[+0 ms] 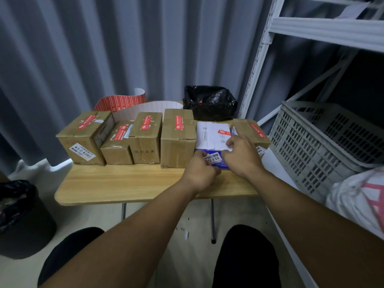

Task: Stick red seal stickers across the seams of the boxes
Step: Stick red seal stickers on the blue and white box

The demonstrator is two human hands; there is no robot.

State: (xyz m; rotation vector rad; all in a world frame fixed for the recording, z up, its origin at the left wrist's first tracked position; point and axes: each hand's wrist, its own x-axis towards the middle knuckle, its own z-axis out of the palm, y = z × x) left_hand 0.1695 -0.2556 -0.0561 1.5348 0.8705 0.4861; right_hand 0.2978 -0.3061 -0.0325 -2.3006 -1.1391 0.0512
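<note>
I see the white box (212, 135), fifth in the worktop (124, 181) row, directly under both hands, right grip (241, 154) pinching its near flap edge, left grip (200, 171) clenched against its front, red sticker (224, 132) lying just beyond the right fingers.

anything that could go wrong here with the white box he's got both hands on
1. The red sticker on the white box sits toward its right side; from this angle I cannot tell if it spans the seam, so it may not seal.
2. The right hand and left hand press at the box's near edge, with the row packed tight; a shove could nudge the brown box on the right, by the table edge.
</note>
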